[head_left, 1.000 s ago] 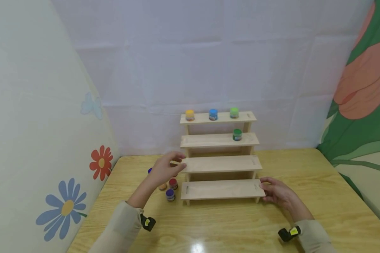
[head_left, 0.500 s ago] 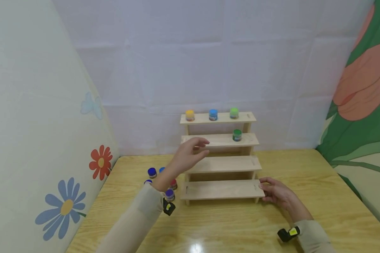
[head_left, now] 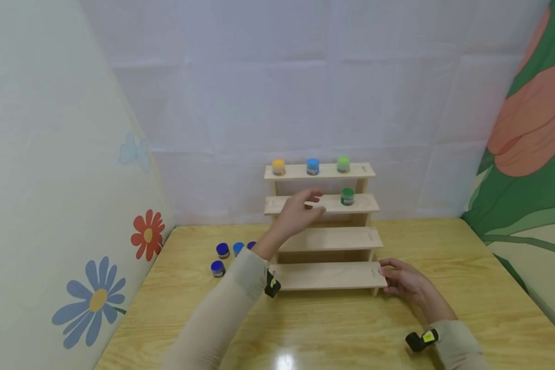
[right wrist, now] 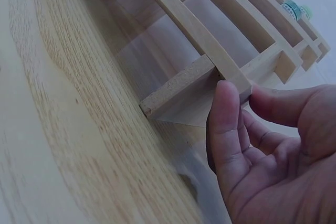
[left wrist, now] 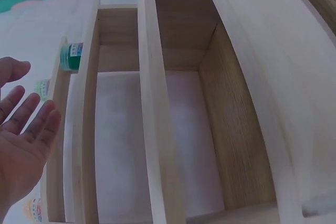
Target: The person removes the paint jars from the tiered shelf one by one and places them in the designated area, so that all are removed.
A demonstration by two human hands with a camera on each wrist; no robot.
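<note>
My left hand (head_left: 300, 213) reaches over the second shelf from the top, fingers relaxed and holding nothing. Just right of its fingertips, apart from them, stands a paint jar with a dark green lid (head_left: 347, 197); the left wrist view also shows this green jar (left wrist: 71, 57) beyond the fingers. Between thumb and forefinger, my right hand (right wrist: 273, 156) pinches the right end of the lowest board of a four-step wooden display shelf (head_left: 326, 277). On the top step are a yellow jar (head_left: 278, 167), a blue jar (head_left: 312, 167) and a light green jar (head_left: 343, 164).
Several jars stand on the wooden table (head_left: 333, 329) left of the shelf, among them dark blue jars (head_left: 222, 250) and a lighter blue jar (head_left: 238, 248). My left forearm hides others. A white cloth (head_left: 259, 103) hangs behind, with painted panels at both sides.
My left hand has moved right and up, from beside the third step to near the dark green jar. The right hand has kept its grip on the lowest board.
</note>
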